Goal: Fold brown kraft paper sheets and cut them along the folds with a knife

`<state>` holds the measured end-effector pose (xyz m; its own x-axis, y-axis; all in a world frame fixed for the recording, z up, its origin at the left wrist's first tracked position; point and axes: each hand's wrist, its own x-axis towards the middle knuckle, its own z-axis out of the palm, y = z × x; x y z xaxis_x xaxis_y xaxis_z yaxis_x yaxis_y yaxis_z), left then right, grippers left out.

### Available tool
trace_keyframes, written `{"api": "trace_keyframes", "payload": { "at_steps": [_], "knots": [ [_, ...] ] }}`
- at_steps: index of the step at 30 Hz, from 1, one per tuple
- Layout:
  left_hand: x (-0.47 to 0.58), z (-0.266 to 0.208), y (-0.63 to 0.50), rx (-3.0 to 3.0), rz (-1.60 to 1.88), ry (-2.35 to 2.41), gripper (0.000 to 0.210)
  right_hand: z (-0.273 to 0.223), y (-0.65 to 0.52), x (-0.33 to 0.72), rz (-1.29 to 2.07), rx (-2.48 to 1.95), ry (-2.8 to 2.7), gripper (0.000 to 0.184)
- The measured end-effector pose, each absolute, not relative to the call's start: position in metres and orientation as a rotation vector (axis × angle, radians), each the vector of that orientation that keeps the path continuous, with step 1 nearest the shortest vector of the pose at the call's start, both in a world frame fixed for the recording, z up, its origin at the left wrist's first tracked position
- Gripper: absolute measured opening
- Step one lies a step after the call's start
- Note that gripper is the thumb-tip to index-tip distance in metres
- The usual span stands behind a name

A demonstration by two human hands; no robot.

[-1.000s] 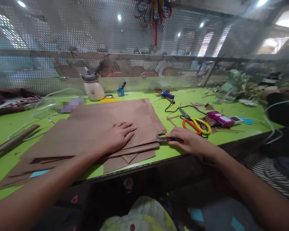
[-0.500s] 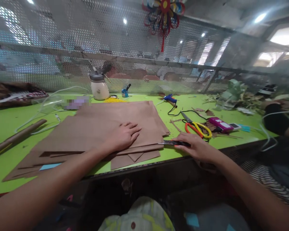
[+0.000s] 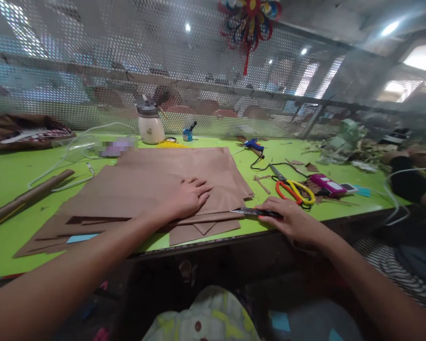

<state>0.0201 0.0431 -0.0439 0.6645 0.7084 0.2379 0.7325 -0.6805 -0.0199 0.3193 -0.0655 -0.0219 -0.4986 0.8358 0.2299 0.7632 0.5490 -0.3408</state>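
Note:
Stacked sheets of brown paper [image 3: 152,170] lie on the green table, with a folded strip along the front edge. My left hand [image 3: 191,195] rests flat on the sheets, palm down, fingers stretched out and slightly apart. At the right end of the fold, my right hand [image 3: 282,215] is closed round the dark handle of a cutter knife [image 3: 253,212]. Its thin blade points left and lies at the fold of the front strip; how deep it sits between the layers is unclear. Smaller brown pieces [image 3: 206,230] stick out under the stack's front edge.
Scissors with red and yellow handles [image 3: 294,189] lie just beyond my right hand, near a purple device [image 3: 327,184] and a blue glue gun [image 3: 253,145]. A jug [image 3: 151,125] stands behind the paper. A brown roll [image 3: 28,199] lies left. Another person's arm [image 3: 412,177] is at right.
The knife blade has slid a little further left along the fold, my right hand with it. My left hand stays on the paper. The whole view has shifted slightly.

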Motion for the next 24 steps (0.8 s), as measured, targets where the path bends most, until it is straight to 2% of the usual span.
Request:
{"api": "trace_keyframes", "payload": {
  "at_steps": [9, 18, 24],
  "knots": [
    [0.019, -0.044, 0.043, -2.797, -0.336, -1.184, 0.048, -0.020, -0.051, 0.290, 0.224, -1.233, -2.429, 0.020],
    [0.019, -0.047, 0.044, -2.778, -0.362, -1.188, 0.047, -0.014, -0.052, 0.285, 0.236, -1.236, -2.484, 0.009],
    [0.019, -0.046, 0.044, -2.777, -0.359, -1.173, 0.047, -0.015, -0.060, 0.292, 0.292, -1.262, -2.444, 0.010]
  ]
}}
